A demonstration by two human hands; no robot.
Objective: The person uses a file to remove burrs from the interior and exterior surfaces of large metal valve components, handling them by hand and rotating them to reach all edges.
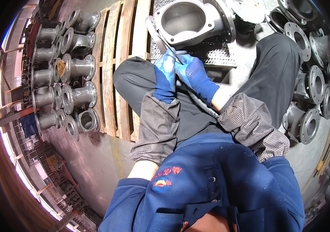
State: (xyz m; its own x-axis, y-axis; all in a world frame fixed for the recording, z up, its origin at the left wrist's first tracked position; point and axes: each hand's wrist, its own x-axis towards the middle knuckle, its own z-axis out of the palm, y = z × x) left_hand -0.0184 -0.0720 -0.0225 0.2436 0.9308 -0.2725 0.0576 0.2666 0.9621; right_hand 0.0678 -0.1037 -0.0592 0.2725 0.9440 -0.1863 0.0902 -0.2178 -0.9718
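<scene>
Both my hands wear blue knit gloves with paler, coated fingers, and they meet between my knees. My left hand and my right hand are closed round a slim hand tool whose thin dark shaft points up toward a casting. Most of the tool's body is hidden by the gloves. From below my hands a ribbed grey hose runs down to the right. Just beyond sits a grey metal pipe fitting with a square flange facing up, a wide bore and round flanges at its sides. Whether the shaft touches the fitting I cannot tell.
Under the fitting lies a patterned metal plate. A wooden pallet stands to the left, with rows of flanged pipe fittings beyond it. More flanged fittings crowd the right side. My knees flank the work.
</scene>
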